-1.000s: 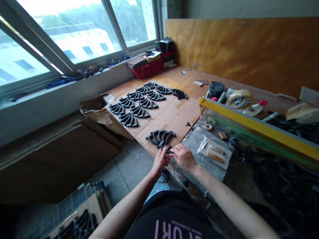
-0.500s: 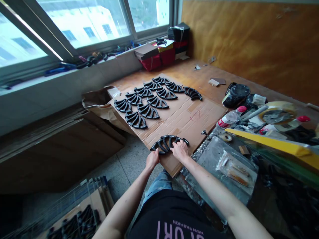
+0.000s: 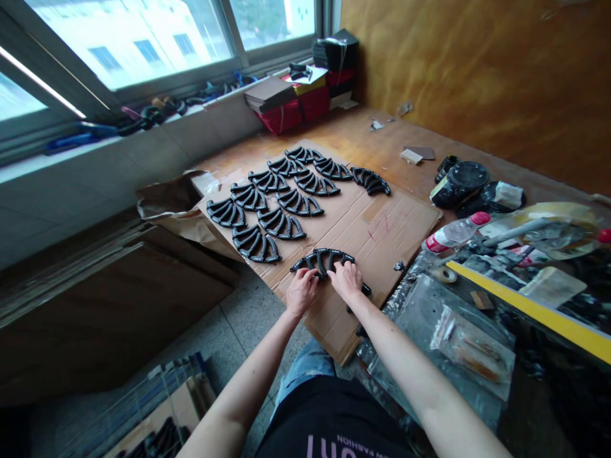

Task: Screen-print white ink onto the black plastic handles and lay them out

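A black fan-shaped ribbed piece (image 3: 325, 254) lies near the front part of a cardboard sheet (image 3: 351, 219). My left hand (image 3: 302, 291) is closed on its near edge, left of the middle, fingertips partly hidden. At the right part of the same piece, my right hand (image 3: 347, 280) grips the edge with bent fingers. A dark rod-like end (image 3: 366, 289) shows just right of my right hand; whether it belongs to this piece I cannot tell. Farther up the sheet, several similar fan-shaped pieces (image 3: 255, 243) lie in slanting rows, with one curved black piece (image 3: 371, 180) at their right.
To the right are a plastic bottle (image 3: 456, 233), a tape roll (image 3: 445, 274), a yellow-edged board (image 3: 534, 312) and a plastic bag with sticks (image 3: 470, 350). Red and black stacks (image 3: 305, 107) stand by the window. A brown paper bag (image 3: 176, 210) hangs at the sheet's left.
The held piece has moved up the cardboard, closer to the rows. My left hand has shifted from its left end to its near edge, closer to my right hand. The view has shifted slightly.
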Tool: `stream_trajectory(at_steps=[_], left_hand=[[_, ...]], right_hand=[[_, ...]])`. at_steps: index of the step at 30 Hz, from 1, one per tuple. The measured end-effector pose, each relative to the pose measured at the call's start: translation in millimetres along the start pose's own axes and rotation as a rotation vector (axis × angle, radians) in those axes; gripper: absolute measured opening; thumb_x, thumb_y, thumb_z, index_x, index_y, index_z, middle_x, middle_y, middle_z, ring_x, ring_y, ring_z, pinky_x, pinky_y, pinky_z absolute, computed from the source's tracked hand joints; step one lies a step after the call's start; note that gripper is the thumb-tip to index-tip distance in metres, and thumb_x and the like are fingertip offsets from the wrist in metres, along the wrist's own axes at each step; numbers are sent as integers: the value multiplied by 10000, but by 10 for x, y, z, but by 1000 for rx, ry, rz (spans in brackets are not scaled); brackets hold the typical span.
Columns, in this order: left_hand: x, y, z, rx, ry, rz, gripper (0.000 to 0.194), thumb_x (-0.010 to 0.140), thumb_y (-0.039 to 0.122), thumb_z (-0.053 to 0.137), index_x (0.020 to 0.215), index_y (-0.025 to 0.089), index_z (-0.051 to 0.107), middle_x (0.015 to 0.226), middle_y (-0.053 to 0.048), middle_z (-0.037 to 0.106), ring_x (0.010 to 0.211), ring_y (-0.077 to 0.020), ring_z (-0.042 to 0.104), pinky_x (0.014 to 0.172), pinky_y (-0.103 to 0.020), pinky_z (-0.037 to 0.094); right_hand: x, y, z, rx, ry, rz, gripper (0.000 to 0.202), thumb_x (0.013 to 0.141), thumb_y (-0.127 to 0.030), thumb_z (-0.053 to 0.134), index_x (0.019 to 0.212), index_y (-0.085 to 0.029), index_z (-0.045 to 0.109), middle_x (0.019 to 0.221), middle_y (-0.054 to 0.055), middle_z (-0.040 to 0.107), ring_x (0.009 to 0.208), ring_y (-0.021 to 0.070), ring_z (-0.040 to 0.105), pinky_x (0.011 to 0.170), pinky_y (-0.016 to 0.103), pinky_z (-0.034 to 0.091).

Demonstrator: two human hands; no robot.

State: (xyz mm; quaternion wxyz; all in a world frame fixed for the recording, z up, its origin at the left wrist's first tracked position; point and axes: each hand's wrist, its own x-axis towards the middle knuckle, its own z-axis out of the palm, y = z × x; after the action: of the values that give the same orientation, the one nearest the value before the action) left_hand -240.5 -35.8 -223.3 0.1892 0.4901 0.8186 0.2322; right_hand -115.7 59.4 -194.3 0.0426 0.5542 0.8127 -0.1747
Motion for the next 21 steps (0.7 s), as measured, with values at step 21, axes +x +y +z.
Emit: stream_trajectory(at_steps=[21], left_hand=[[359, -59, 11, 54, -78, 55, 384, 940, 459, 440, 1188, 239, 635, 1116, -78, 622, 925, -202, 642, 815, -301, 467]], right_hand=[[104, 50, -26, 84, -47, 14, 373, 918, -378, 527, 1241, -213, 617, 1151, 141, 566, 1064, 259, 545, 895, 360, 435]])
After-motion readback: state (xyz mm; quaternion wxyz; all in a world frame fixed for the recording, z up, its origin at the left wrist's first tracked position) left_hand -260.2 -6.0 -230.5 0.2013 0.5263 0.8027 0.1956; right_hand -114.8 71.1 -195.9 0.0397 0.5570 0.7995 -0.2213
